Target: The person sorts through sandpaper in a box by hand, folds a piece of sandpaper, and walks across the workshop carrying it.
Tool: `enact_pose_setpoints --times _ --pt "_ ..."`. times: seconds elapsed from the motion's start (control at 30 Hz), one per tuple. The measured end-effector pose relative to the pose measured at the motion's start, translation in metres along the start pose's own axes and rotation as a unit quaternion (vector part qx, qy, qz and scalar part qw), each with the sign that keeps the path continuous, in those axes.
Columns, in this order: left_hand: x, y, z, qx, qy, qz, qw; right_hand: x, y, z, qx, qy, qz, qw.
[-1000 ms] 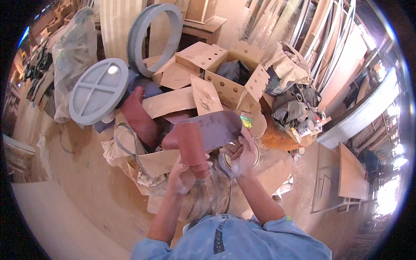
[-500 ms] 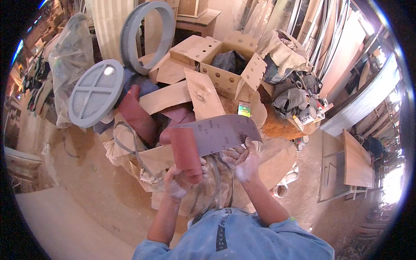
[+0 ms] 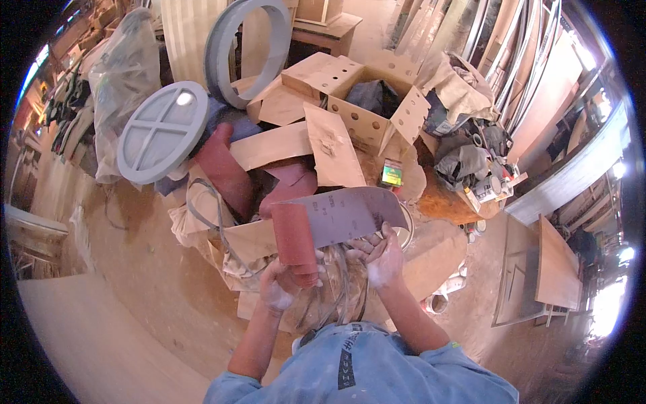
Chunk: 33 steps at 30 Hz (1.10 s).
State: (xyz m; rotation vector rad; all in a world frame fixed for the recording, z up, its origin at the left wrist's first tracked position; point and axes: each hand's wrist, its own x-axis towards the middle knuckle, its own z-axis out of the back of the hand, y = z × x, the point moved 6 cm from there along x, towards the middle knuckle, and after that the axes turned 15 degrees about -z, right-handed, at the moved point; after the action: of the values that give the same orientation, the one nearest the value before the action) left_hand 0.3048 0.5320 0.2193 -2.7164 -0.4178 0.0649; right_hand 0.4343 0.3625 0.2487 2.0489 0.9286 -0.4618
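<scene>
A roll of red-brown sandpaper [image 3: 294, 236] is held up in front of me, partly unrolled so its grey printed backing [image 3: 350, 214] faces up. My left hand [image 3: 279, 286] grips the rolled end from below, and the roll hides some of its fingers. Pinched at the loose end's lower edge, the sheet is held by my right hand [image 3: 382, 257], thumb on top. The far end of the strip curls over to the right. More red-brown sandpaper [image 3: 225, 172] lies among cardboard pieces beyond my hands.
An open cardboard box [image 3: 370, 101] with round holes stands ahead, dark cloth inside. To the left are a grey round frame with a cross [image 3: 163, 132] and a grey ring [image 3: 219, 57]. A small green-yellow box [image 3: 391, 173] and tins [image 3: 488, 188] sit on the right.
The view has shifted, so the surroundings appear slightly to the right. Both hands keep their hold on the sandpaper, whose loose end curls a little more.
</scene>
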Motion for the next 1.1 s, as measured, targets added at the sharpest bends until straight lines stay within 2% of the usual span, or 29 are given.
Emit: enact_pose_setpoints --times 0.23,0.33,0.4,0.43,0.5,0.53,0.6,0.63,0.7,0.83,0.9,0.93,0.97,1.0,1.03,1.07,1.1 --pt "0.001 -0.027 0.028 0.024 -0.027 -0.037 0.999 -0.001 -0.041 0.01 -0.019 0.023 -0.06 0.998" --pt "0.008 -0.045 0.043 -0.014 -0.055 -0.106 0.993 -0.014 -0.061 0.003 -0.058 0.07 -0.092 0.992" --pt "0.006 -0.05 0.092 -0.005 -0.232 -0.109 0.966 -0.025 -0.071 -0.007 -0.13 0.093 -0.076 0.984" --pt "0.008 -0.055 0.09 -0.013 -0.241 -0.12 0.963 -0.024 -0.082 -0.001 -0.142 0.096 -0.086 0.981" --pt "0.017 -0.068 0.076 0.02 -0.161 -0.12 0.979 -0.017 -0.098 0.016 -0.292 0.064 -0.035 0.954" --pt "0.018 -0.075 0.077 0.014 -0.168 -0.13 0.977 -0.02 -0.1 0.013 -0.302 0.069 -0.043 0.95" --pt "0.021 -0.08 0.059 0.031 -0.025 -0.082 0.996 -0.03 -0.1 0.008 -0.354 0.042 -0.04 0.933" --pt "0.019 -0.083 0.055 0.029 -0.029 -0.088 0.995 -0.029 -0.101 0.009 -0.374 0.062 -0.038 0.925" --pt "0.014 -0.087 0.061 0.047 -0.16 -0.09 0.982 -0.021 -0.107 0.022 -0.414 0.059 -0.005 0.908" --pt "0.018 -0.088 0.063 -0.015 -0.154 -0.084 0.984 -0.021 -0.101 0.026 -0.511 0.031 0.084 0.855" --pt "0.021 -0.089 0.057 -0.014 -0.063 -0.089 0.994 -0.025 -0.099 0.017 -0.493 0.034 0.089 0.865" --pt "0.02 -0.089 0.06 -0.014 -0.061 -0.088 0.994 -0.026 -0.096 0.011 -0.474 0.038 0.096 0.875" --pt "0.018 -0.09 0.069 0.026 -0.113 -0.087 0.99 -0.022 -0.091 0.003 -0.472 0.037 0.099 0.875" --pt "0.019 -0.092 0.077 0.066 -0.163 -0.085 0.981 -0.018 -0.078 -0.012 -0.529 0.027 0.169 0.831" --pt "0.026 -0.092 0.072 0.066 -0.16 -0.079 0.982 -0.008 -0.068 -0.025 -0.577 0.034 0.194 0.792" --pt "0.037 -0.1 0.064 0.196 -0.15 -0.114 0.962 0.002 -0.058 -0.037 -0.621 0.04 0.221 0.751" --pt "0.051 -0.102 0.058 0.259 -0.139 -0.128 0.947 0.02 -0.049 -0.05 -0.66 0.065 0.205 0.72"
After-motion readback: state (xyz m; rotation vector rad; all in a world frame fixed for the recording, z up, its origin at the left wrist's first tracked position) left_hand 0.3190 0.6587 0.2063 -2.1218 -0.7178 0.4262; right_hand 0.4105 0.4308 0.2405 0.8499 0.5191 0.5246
